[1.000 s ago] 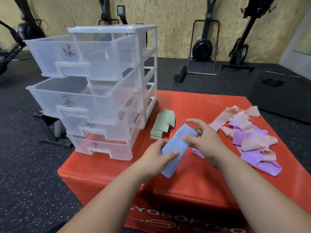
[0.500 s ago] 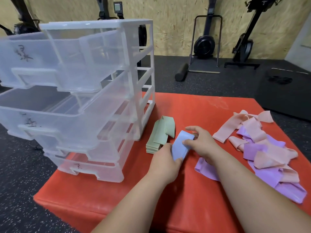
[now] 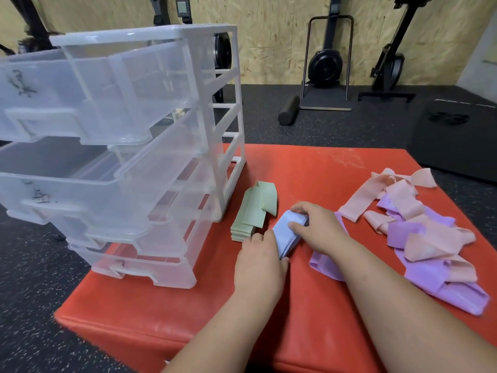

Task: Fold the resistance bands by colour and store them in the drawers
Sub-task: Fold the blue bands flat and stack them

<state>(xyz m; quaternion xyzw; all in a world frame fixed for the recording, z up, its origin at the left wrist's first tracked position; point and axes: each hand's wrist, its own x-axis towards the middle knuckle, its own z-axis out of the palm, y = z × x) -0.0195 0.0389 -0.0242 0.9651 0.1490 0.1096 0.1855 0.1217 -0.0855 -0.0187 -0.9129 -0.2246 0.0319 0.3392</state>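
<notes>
So at this point both hands were clamped on the blue band (image 3: pixel 283 238). The right hand (image 3: pixel 320 230) had its fingers curled over the far end with the thumb pressed on top. The left hand (image 3: pixel 259 261) was wrapped round the near end, so the band sat folded up small between them, down low on the red box (image 3: pixel 295 170). I couldn't tell if it was actually resting on the box or held just off it.

Just left of the grip, nearly touching the left fingers, was the green stack (image 3: pixel 252 211), already folded and lying flat. Further left of that stood the drawers (image 3: pixel 121 84), all four pulled out. As far as I could see through the plastic nothing was in them, though the lower ones were hard to read. Each front had some marker scribble on it that I couldn't make out.

Right of the grip was the messy bit. The pink bands (image 3: pixel 398 200) and purple bands (image 3: pixel 427 278) were all tangled in one loose pile, with one purple end poking under the right wrist.

Progress-wise I'd call it somewhere short of halfway. Green looked folded, and blue looked about folded too. Pink and purple weren't sorted or folded at all, and nothing had gone into a drawer yet. So what was left was folding two whole colours and doing all the stowing.
</notes>
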